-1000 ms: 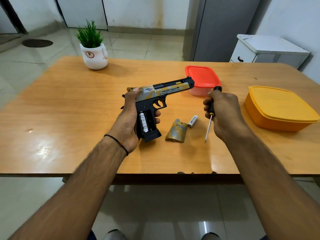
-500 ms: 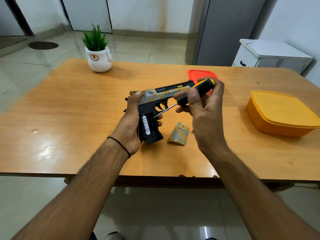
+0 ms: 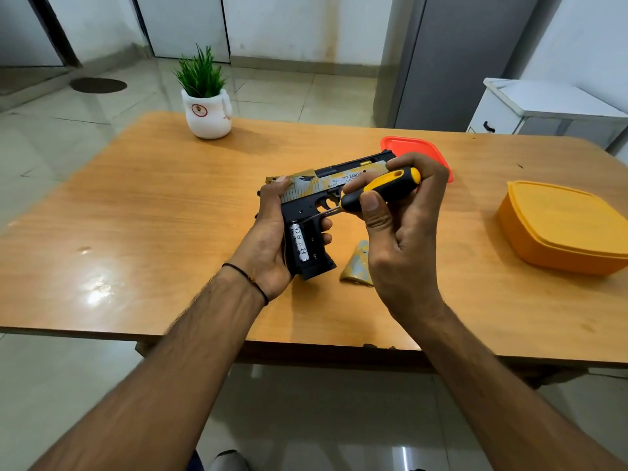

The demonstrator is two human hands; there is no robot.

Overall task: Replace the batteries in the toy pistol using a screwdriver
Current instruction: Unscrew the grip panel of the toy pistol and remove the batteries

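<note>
The left hand (image 3: 268, 243) wraps round the back of the pistol (image 3: 302, 207)'s handle, and one battery (image 3: 299, 244) sits in the open slot just beside its palm. The right hand (image 3: 404, 253) pinches the screwdriver (image 3: 384, 190) by its handle, the tip reaching left to the battery's top end. The cover (image 3: 355, 266) lies on the table (image 3: 136, 215), partly hidden behind that hand.

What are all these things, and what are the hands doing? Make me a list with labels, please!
Left hand: the left hand grips the toy pistol by its handle
Right hand: the right hand holds the screwdriver, tip at the top of the open handle
Battery: one battery sits in the open handle
Cover: the cover lies on the table, partly behind the right hand
Other things: plant pot far left; red-lidded box behind the pistol; orange box at right, lid on
</note>
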